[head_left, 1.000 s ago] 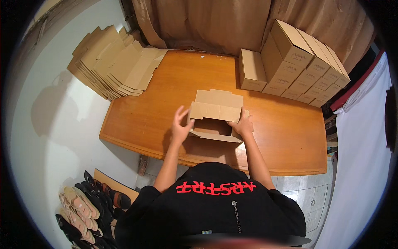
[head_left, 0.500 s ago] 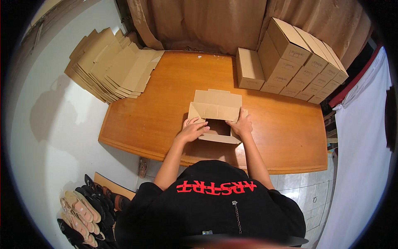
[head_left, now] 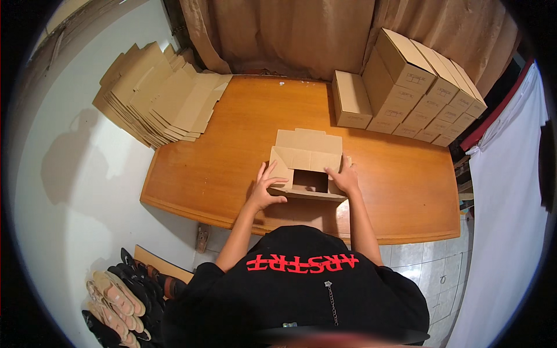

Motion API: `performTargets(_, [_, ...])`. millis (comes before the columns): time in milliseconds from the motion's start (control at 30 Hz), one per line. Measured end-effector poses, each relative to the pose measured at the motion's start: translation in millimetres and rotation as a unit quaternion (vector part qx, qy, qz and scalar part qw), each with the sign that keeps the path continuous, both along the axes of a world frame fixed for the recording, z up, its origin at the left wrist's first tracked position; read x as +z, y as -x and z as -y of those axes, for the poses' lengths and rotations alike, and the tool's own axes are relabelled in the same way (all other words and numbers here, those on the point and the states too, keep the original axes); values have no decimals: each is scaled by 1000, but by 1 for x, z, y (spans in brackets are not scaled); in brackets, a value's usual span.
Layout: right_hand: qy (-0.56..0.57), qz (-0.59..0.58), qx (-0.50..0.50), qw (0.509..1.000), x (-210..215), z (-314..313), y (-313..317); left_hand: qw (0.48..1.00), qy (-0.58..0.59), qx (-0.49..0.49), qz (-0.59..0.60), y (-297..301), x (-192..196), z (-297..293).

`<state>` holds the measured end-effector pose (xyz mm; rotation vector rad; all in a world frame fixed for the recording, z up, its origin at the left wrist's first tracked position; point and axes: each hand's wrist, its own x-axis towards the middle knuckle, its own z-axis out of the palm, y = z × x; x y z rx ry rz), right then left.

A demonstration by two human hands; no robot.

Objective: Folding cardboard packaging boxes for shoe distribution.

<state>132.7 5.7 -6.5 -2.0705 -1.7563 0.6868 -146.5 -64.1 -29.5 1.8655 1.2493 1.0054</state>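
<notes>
A partly folded brown cardboard box (head_left: 310, 142) sits near the front middle of the wooden table. Its broad far flap is raised and leans back, while the small side flaps are turned inward over a dark opening. Against the box's left end rests my left hand (head_left: 266, 187), its fingers spread and its thumb apart, toward me. My right hand (head_left: 346, 177) grips the right end, thumb over the side flap and fingers along the outer wall. Part of the right side is hidden by that hand.
On the wooden table (head_left: 232, 156), flattened cardboard sheets (head_left: 168, 98) are stacked at the far left. Closed cardboard boxes (head_left: 400, 98) are piled at the far right. Sandals (head_left: 119, 296) lie at the lower left. A white cloth (head_left: 505, 174) hangs along the right.
The box has shifted slightly right, with both hands following. My left fingers have spread and its thumb has come off the near edge. The far-side flap still stands raised.
</notes>
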Motion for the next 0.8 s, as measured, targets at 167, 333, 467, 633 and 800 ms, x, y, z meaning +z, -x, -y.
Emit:
performTargets(167, [-56, -368, -17, 928, -45, -17, -18, 981, 64, 113, 143, -3, -1, -7])
performTargets(333, [-136, -401, 69, 903, -52, -16, 18, 956, -12, 289, 43, 7, 10, -26])
performTargets(467, [-178, -216, 40, 959, -44, -4, 51, 934, -9, 356, -25, 21, 7, -42])
performTargets(633, [-216, -143, -12, 966, -39, -5, 62, 927, 154, 329, -100, 26, 26, -59])
performTargets(800, [-80, -35, -74, 993, -14, 0, 76, 920, 194, 307, -151, 35, 17, -64])
